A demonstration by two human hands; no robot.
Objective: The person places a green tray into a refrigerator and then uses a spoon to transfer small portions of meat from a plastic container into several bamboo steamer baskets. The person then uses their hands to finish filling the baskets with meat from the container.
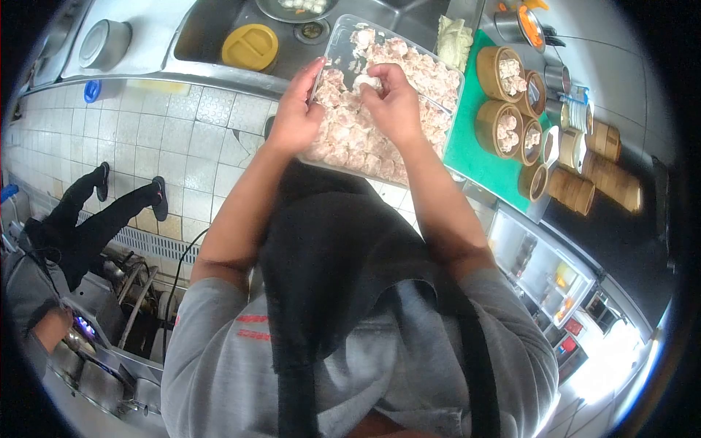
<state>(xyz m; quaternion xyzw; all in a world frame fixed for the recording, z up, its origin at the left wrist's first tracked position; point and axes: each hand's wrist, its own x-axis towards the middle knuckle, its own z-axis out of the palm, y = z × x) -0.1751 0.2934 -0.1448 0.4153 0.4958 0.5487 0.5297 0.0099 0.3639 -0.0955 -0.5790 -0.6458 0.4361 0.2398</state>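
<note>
A clear tray [380, 177] full of pale pink dumplings [347, 139] lies in front of my body, beside the sink. My left hand [298, 113] is at the tray's left edge, thumb apart from the fingers, and holds nothing. Over the middle of the tray, my right hand [394, 102] has its thumb and fingers closed on a whitish dumpling [367, 82]. More dumplings fill the tray around both hands, and a clear divider or lid edge crosses its right part.
Round bamboo steamers [499, 73] with dumplings stand on a green mat [467, 135] at the right. The sink [208, 33] holds a yellow divided dish [250, 47]. A lidded pot [104, 44] is at upper left. Another person [55, 248] stands at the far left by stove equipment.
</note>
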